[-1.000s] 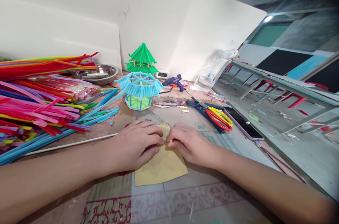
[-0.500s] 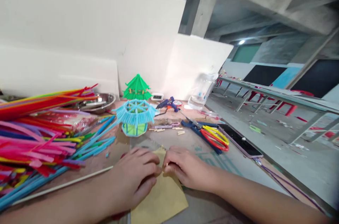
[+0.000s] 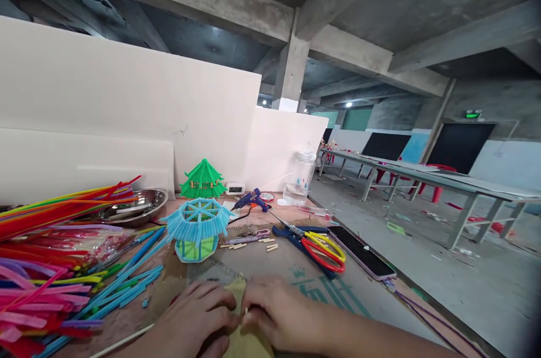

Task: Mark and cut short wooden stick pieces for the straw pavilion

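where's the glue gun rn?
Head view, centre, toward the back: the glue gun lies just right of the white clock, behind the scissors.

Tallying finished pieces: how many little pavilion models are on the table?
2. A green pavilion stands at the back by the white board; a blue pavilion stands nearer, beside the straws. More could be hidden.

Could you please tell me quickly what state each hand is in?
Left hand: curled, fingertips on the tan paper sheet; grip cannot be told.
Right hand: curled at the same sheet; grip cannot be told.
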Motion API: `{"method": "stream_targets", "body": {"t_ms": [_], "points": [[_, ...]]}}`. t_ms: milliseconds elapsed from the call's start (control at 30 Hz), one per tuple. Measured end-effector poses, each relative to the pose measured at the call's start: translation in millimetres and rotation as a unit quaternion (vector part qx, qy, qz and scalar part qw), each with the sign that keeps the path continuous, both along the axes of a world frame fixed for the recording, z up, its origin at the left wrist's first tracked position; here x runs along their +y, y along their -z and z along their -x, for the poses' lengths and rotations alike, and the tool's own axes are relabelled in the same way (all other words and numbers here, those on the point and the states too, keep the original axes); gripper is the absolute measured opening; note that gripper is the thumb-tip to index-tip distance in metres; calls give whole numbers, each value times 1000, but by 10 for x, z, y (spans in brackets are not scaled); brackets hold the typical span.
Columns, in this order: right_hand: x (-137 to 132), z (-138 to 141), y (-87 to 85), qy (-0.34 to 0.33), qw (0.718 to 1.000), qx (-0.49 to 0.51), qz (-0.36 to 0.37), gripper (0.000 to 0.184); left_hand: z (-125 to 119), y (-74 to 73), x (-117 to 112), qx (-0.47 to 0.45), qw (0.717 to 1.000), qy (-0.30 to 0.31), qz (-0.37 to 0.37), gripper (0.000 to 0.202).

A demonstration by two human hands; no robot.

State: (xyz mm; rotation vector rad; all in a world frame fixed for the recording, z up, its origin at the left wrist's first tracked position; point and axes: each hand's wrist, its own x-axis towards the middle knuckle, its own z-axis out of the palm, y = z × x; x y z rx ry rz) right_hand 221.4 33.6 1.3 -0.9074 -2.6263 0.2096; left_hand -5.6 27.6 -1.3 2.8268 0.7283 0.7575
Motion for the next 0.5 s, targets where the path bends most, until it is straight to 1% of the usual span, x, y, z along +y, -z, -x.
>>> {"method": "stream_targets", "body": {"t_ms": [67, 200, 233, 367, 400, 433, 500], "points": [[-6, 4, 3, 24, 1000, -7, -18, 13, 6, -1, -3, -11, 1000, 5, -1, 27], [-15, 5, 18, -14, 1000, 6, 8, 9, 17, -19, -6, -9, 1000, 4, 6, 27], [-1, 0, 22, -13, 1000, 9, 5, 9, 17, -27, -6, -2, 1000, 1, 10, 27], [95, -23, 46, 31, 998, 36, -37, 9, 6, -64, -9, 39, 999, -10, 27, 28], [109, -20, 52, 46, 997, 59, -27, 8, 4, -67, -10, 47, 998, -13, 29, 30], [113, -10, 58, 68, 994, 91, -2, 6, 5, -65, -10, 50, 998, -16, 31, 31], [90, 27, 62, 116, 976, 166, 80, 4, 12, -43, -4, 45, 998, -18, 32, 32]]}}
